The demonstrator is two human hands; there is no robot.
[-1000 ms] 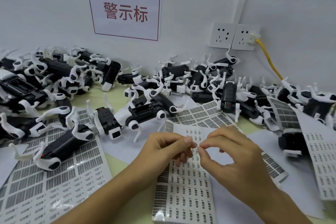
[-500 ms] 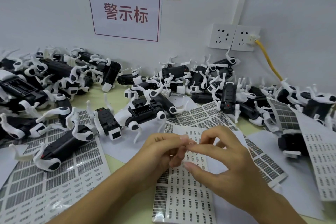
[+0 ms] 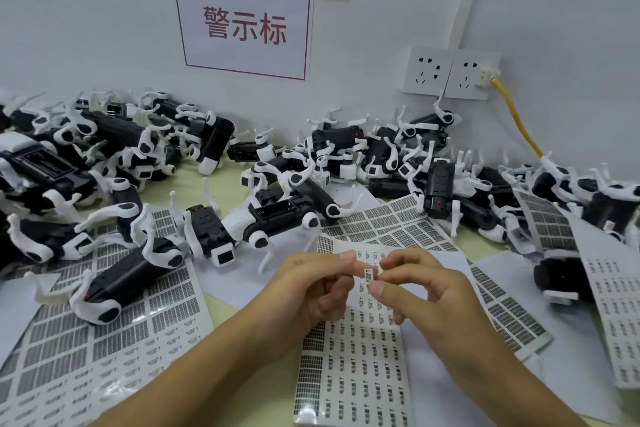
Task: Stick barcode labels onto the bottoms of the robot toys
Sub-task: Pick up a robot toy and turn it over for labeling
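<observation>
A small white barcode label (image 3: 367, 274) hangs between my two hands above the label sheet (image 3: 356, 357). My right hand (image 3: 420, 291) pinches its right edge between thumb and forefinger. My left hand (image 3: 311, 291) touches its left edge with the forefinger tip, the other fingers curled. Black-and-white robot dog toys lie in heaps across the table behind; the nearest ones are a toy lying belly-up (image 3: 211, 236) and another with an open battery bay (image 3: 277, 215).
Several used label sheets (image 3: 86, 357) cover the yellow-green table (image 3: 228, 184). More toys pile up at left (image 3: 69, 156) and right (image 3: 588, 198). A wall with a sign (image 3: 244, 22), sockets (image 3: 450, 74) and a yellow cable (image 3: 516, 118) closes the back.
A label has come off the sheet and now sits between the fingertips; both hands shifted slightly right and apart.
</observation>
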